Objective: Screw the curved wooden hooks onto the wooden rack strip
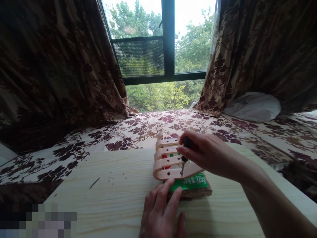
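1. My right hand (195, 147) is closed around the black handle of the screwdriver (183, 160), whose tip meets the right-hand dark spot on the nearest slat of the wooden piece (162, 174)
2. My left hand (162, 206) lies with its fingers spread, tips at the near edge of the wooden piece and the green packet (189, 183); it isn't clamped on anything, and my two hands are apart
3. The wooden piece sits on the green packet, over a brown slab (199, 192), toward the right of the pale surface (111, 201); whether it rocks there I can't tell
4. To do this well, I'd line the shaft up with the screw, since it looks slightly tilted, and press down before twisting so the tip doesn't slip
5. My left fingertips are near the tip, so I'd brace firmly but a little farther left, clear of any skid
6. I'd turn slowly and ease off once it feels snug, as the wood could split
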A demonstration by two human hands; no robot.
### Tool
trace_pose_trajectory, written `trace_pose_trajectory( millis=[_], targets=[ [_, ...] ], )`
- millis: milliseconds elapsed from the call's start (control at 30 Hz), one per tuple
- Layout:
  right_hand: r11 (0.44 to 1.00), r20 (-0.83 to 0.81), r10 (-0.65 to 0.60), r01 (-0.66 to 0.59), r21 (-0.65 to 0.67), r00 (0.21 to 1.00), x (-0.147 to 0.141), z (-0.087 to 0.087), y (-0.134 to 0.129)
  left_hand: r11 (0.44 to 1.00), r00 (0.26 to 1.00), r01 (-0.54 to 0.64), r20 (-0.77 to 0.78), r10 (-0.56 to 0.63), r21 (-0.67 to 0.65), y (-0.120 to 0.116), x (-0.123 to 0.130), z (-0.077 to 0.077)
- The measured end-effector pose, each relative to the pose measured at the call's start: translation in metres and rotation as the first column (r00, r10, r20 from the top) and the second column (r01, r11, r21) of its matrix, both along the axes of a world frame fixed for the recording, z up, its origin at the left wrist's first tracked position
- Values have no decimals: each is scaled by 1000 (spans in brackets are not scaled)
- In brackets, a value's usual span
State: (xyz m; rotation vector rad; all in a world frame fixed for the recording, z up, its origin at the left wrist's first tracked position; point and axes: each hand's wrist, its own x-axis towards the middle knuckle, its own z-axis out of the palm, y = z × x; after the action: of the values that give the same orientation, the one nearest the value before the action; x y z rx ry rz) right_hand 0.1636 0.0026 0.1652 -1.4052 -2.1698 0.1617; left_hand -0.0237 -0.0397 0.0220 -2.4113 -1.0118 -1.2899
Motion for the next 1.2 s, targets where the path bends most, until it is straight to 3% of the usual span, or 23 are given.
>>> trace_pose_trajectory(
  millis=[100,200,333,533,867,967,1200],
  targets=[
    [999,-14,50,-50,4,999,-2,1,-3,999,999,19,31,-17,-49,-2,-1,6],
    [1000,-11,19,-19,3,1000,-6,0,-2,997,999,4,35,-2,-72,-1,-4,11],
    [1000,-17,-5,5,-12,1000,-5,-1,-1,1000,998,-7,-63,5,-28,0,-9,16],
    [1000,-13,-10,9,-15,1000,-3,-1,-2,995,997,-78,-16,77,-58,0,-11,12],
    [1000,-14,9,-9,-6,1000,-5,0,-2,999,996,-35,-77,32,-33,0,-12,10],
    [1000,-4,21,-21,1,1000,-4,0,-3,997,998,-60,-19,59,-43,0,-9,12],
    [1000,-1,13,-13,11,1000,-4,-1,0,996,984,-90,-159,86,-21,5,-14,13]
  ],
)
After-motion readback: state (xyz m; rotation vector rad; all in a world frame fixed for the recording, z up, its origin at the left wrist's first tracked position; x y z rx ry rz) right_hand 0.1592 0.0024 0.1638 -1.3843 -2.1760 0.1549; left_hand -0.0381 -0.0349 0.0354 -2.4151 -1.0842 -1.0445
